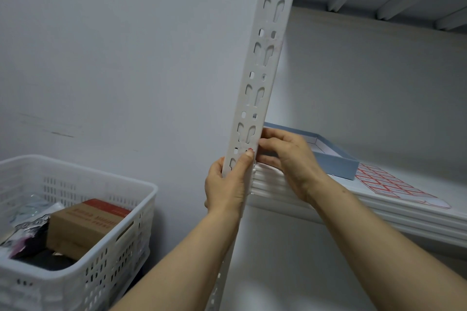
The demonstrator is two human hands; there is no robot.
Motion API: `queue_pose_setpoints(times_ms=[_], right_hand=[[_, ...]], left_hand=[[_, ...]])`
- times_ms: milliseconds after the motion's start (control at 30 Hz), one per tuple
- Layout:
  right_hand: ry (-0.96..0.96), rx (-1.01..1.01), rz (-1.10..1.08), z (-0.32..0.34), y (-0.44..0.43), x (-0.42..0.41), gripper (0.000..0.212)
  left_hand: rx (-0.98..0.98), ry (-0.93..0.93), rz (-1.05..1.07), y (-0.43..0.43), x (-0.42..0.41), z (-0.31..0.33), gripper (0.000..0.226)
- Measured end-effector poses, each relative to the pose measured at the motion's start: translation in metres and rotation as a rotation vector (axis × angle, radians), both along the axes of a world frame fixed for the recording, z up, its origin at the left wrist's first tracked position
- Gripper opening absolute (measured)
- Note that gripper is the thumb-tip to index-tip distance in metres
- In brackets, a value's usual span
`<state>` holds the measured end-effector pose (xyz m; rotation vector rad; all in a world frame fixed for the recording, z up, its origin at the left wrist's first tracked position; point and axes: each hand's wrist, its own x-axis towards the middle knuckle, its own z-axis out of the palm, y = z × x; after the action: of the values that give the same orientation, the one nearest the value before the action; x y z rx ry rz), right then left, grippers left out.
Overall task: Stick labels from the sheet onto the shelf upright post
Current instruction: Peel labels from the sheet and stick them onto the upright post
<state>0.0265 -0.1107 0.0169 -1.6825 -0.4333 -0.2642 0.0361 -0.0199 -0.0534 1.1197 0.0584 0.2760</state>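
Label pressed on shelf upright post

It is thin and sticky (creases easily), so hold its edge. Left hand grips the stiff post, thumb on the label. Right hand bends its fingers at the post's edge; I cannot tell what they hold.

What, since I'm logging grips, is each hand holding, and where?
The left hand grips the white perforated metal shelf post low down, thumb on a red-edged label. The right hand touches the post's right edge; hold unclear.
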Motion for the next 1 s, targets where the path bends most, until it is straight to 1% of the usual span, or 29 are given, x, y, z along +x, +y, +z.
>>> queue_pose_setpoints(times_ms=[167,367,433,500,567,667,767,900,1000], right_hand=[[0.004,0.008,0.018,0.0001,-0.0013,0.0000,0.030],[0.003,0.006,0.014,-0.0008,-0.0021,0.0021,0.025],[0.002,0.008,0.019,-0.0008,-0.0024,0.0017,0.026],[-0.001,0.007,0.023,-0.0007,-0.0026,0.0007,0.028],[-0.005,0.004,0.028,-0.0003,-0.0029,-0.0001,0.029],[-0.011,0.005,0.040,0.0004,-0.0033,-0.0005,0.029],[-0.011,0.014,0.049,-0.0005,-0.0037,-0.0003,0.029],[-0.014,0.024,0.050,-0.0015,-0.0033,0.0006,0.028],[-0.018,0.024,0.047,-0.0010,-0.0038,0.0006,0.028]], left_hand=[[-0.022,0.023,-0.013,-0.0006,0.0011,0.0009,0.068],[-0.034,0.000,-0.023,0.0009,0.0021,0.0021,0.062],[-0.043,-0.018,-0.054,0.0022,0.0015,0.0026,0.055],[-0.049,-0.050,-0.079,0.0027,0.0009,-0.0001,0.041],[-0.026,-0.084,-0.070,0.0021,-0.0010,-0.0033,0.037],[-0.024,-0.116,-0.054,0.0006,-0.0021,-0.0061,0.039],[0.002,-0.100,-0.019,-0.0022,-0.0024,-0.0049,0.049],[-0.013,-0.078,0.020,-0.0052,-0.0001,-0.0045,0.052],[-0.050,-0.048,0.008,-0.0061,-0.0015,-0.0007,0.055]])
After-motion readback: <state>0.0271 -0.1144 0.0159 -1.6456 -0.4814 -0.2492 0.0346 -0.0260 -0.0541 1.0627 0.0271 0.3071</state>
